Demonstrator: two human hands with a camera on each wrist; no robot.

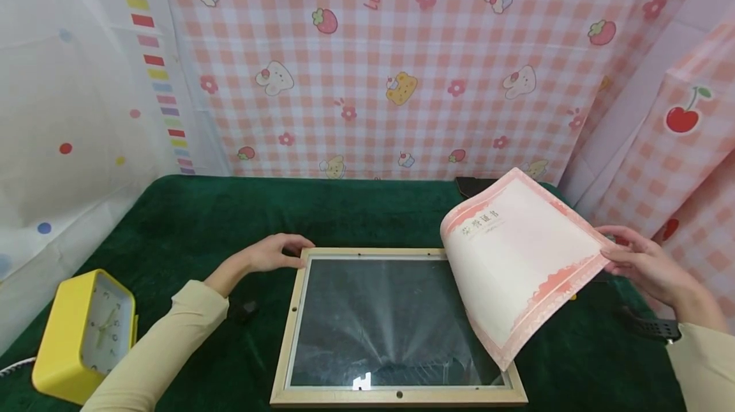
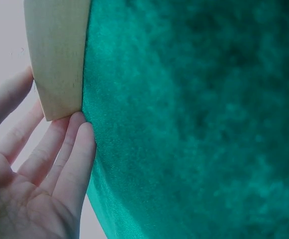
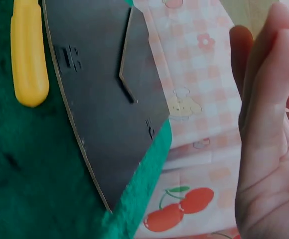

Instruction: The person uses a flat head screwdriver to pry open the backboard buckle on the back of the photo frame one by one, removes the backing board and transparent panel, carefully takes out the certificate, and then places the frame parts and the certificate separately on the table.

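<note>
A wooden picture frame (image 1: 399, 394) lies flat, its glass (image 1: 385, 310) facing up with streaky reflections. My left hand (image 1: 272, 252) pinches the frame's far left corner. In the left wrist view the thumb is on one side of the pale wood corner (image 2: 57, 64) and the fingertips (image 2: 86, 132) are at its end. On the right, my right hand (image 1: 649, 265) holds the edge of a certificate sheet (image 1: 522, 252) with a pink border. The sheet is raised and tilted, its left side curling over the frame's right part. In the right wrist view the fingers (image 3: 271, 99) show, but the sheet's grip is hidden.
A dark backing board (image 3: 99, 89) with metal hangers lies on the green cloth (image 1: 230, 208) at the right, beside a yellow handle (image 3: 30, 55). Its corner (image 1: 473, 187) shows behind the sheet. At the left stands a yellow alarm clock (image 1: 69, 329). Patterned curtains hang behind.
</note>
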